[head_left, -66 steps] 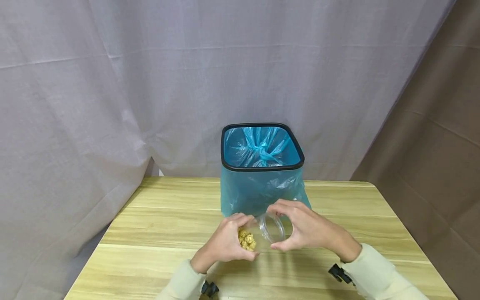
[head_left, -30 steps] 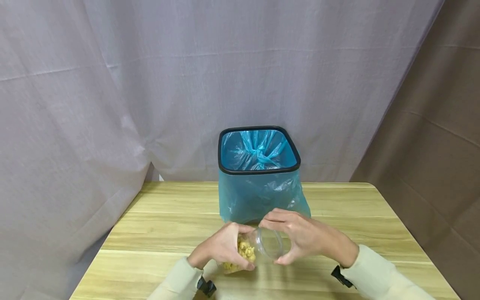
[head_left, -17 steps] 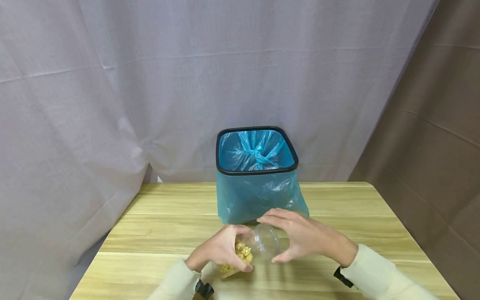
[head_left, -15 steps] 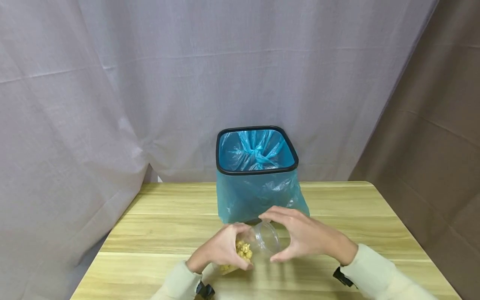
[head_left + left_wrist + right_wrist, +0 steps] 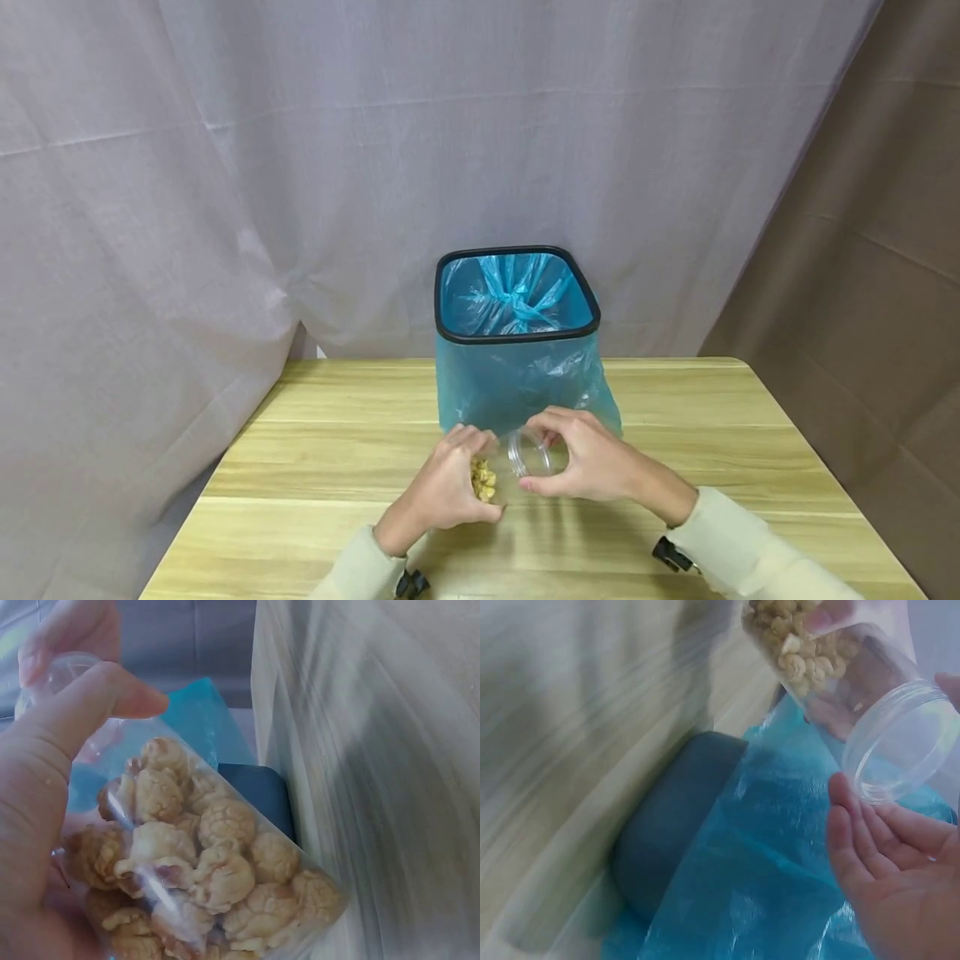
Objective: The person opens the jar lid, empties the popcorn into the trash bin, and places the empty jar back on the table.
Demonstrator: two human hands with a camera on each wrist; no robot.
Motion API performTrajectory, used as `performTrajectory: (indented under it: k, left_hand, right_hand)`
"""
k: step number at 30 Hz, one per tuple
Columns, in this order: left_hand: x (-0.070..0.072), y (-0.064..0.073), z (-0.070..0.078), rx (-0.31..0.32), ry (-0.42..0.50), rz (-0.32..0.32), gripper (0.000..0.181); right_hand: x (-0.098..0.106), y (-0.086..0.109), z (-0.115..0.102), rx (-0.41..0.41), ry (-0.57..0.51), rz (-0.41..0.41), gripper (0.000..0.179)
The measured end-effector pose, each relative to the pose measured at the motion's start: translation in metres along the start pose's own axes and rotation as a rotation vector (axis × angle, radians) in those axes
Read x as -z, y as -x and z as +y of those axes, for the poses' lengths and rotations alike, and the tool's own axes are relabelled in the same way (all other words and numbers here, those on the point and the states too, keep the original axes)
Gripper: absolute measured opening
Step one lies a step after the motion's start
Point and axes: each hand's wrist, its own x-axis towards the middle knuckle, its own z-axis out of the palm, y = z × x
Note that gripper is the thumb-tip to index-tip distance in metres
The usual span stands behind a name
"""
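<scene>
My left hand (image 5: 444,483) grips a clear plastic jar (image 5: 862,664) round its body, the jar tilted with its top toward the right. Caramel-coloured popcorn (image 5: 221,862) fills its lower part. At the jar's top sits a clear, round lid (image 5: 529,452), which my right hand (image 5: 592,462) holds by the rim with the thumb near and the fingers on the far side. In the right wrist view the fingertips (image 5: 841,791) lie against the lid's edge. The jar is over the table, and my left hand hides part of it.
Just behind the hands stands a bin with a black rim (image 5: 517,338), lined with a blue plastic bag (image 5: 525,375) whose knot shows inside. The wooden table (image 5: 322,467) spreads to both sides. Grey curtain (image 5: 375,167) hangs at the back, brown cloth (image 5: 847,333) on the right.
Both hands and the jar have risen slightly in the head view since half a second ago. The right hand's thumb and fingers have shifted round the lid. The left hand keeps its hold.
</scene>
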Motion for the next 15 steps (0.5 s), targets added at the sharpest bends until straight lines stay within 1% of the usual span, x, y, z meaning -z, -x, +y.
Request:
performTrajectory:
  k: [4,9,12,15]
  left_hand:
    - [0.0022,0.0027,-0.0012,0.003,-0.012,-0.027,0.081]
    - [0.0048,0.0042,-0.0048,0.005,-0.004,-0.079,0.077]
    - [0.0073,0.0046,-0.0064,0.013,0.022,-0.115,0.074]
    - [0.0101,0.0041,-0.0083,0.023,0.069,-0.154,0.073]
  right_hand:
    - [-0.0051,0.0002,-0.0033,0.075,0.024,0.028,0.046]
    - [-0.0077,0.0005,-0.0049,0.151,0.037,0.017,0.051]
    - [-0.0076,-0.0007,-0.0057,0.216,0.064,0.010,0.056]
    - [-0.0066,-0.0030,-0.0071,0.305,0.128,0.025,0.062]
